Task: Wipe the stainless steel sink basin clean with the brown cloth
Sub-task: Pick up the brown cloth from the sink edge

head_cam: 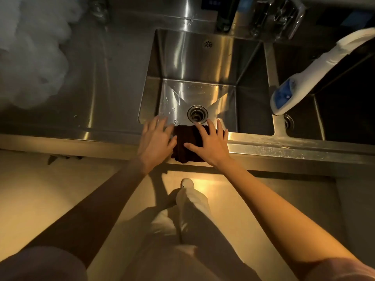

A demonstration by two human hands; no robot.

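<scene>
Your brown cloth (187, 144) is folded and draped over the front rim of the sink basin (194, 63), just on your side of the drain (197, 114). Its near edge hangs a little over the front lip of the steel bench (284, 148), and its far edge reaches the basin's edge close to the drain.

Your right hand (210, 144) lies flat on the right part of the cloth, fingers straight and spread wide, thumb pointing left across the fabric; the fingertips reach toward the drain. That grip is wide: it presses on the cloth and does not curl round it.

Your left hand (155, 140) lies flat on the rim just left of the cloth, fingers also straight and spread. Its thumb side meets the cloth's left edge, though you cannot tell how firmly it touches. That grip is wide too and holds nothing.

The basin floor beyond the drain shines, with water drops to the left of the drain. A small round overflow grille (208, 44) sits high on the back wall, well beyond the drain. To the right of the drain, past the dividing wall, a white and blue handled tool (316, 72) slants over a second, darker basin (345, 94). Far left of the drain, something pale and blurred (30, 51) rests on the bench. Below the cloth, your light trousers (182, 230) and one shoe (187, 182) show above the floor.
</scene>
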